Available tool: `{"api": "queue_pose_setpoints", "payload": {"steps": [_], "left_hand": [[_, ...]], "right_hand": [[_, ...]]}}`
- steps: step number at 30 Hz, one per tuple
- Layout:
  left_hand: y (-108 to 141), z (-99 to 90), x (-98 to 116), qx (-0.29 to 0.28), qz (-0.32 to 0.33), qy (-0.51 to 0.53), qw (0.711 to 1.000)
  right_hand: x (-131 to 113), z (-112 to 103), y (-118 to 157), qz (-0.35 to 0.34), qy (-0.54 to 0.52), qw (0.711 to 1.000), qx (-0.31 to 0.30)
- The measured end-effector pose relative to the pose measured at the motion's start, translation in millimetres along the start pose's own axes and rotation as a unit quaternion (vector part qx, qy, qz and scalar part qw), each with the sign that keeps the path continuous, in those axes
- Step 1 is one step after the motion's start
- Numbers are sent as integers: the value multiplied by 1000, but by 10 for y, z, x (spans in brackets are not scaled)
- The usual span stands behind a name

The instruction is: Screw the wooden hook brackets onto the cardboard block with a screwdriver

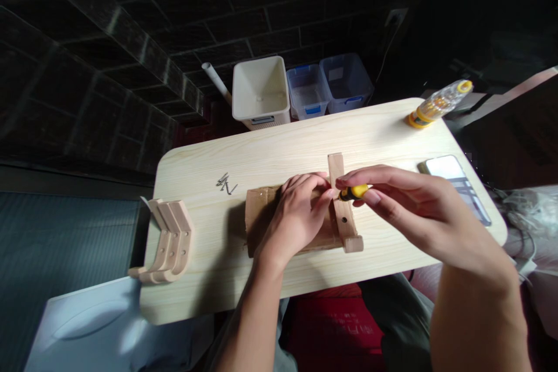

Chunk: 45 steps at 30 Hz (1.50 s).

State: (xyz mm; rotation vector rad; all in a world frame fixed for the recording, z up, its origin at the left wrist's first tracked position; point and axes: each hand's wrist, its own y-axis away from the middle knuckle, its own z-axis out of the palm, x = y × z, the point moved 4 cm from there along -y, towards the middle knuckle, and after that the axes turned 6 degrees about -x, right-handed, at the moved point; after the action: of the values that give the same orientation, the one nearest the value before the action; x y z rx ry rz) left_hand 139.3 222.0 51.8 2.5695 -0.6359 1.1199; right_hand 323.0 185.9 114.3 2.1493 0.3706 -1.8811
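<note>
My left hand (pixel 300 209) rests over a brown cardboard box (pixel 257 215). Its fingers curl over the far side, and its thumb and forefinger close against the edge of a wooden hook (pixel 344 221) lying across the box's right end. One dark hole shows in the hook, below the other spot where the tool meets it. Between the thumb and fingers of my right hand (pixel 410 203) is a screwdriver (pixel 360 190) with a yellow and black handle, its tip end pointing left at the hook. Whether a screw sits under the tip is hidden.
Several loose screws (pixel 225 182) lie left of the box. More wooden hooks (pixel 172 238) stand together at the table's left end. A clear bit case (pixel 440 103) and a phone (pixel 457 186) are on the right. Plastic bins (pixel 261 90) stand beyond the table (pixel 288 142).
</note>
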Motion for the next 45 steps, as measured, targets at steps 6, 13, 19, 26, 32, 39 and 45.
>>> {"api": "queue_pose_setpoints", "payload": {"steps": [6,13,19,26,32,39,45], "left_hand": [[-21,9,13,-2,12,-12,1000],[-23,0,14,-4,7,-9,1000],[-26,-8,22,-5,0,-2,1000],[-26,1,17,-8,-3,-4,1000],[-31,14,-10,-10,-7,3,1000],[-39,24,-16,-10,-2,1,1000],[-35,13,-26,6,-5,9,1000]], "right_hand": [[15,1,-8,-1,5,1000,9],[10,0,-14,-1,-6,1000,21],[-4,27,-16,-1,-20,1000,19],[53,14,-28,-5,-10,999,36],[49,22,-40,-21,-11,999,28],[-3,15,-65,-69,34,997,24],[8,18,-54,-50,26,998,29]]}}
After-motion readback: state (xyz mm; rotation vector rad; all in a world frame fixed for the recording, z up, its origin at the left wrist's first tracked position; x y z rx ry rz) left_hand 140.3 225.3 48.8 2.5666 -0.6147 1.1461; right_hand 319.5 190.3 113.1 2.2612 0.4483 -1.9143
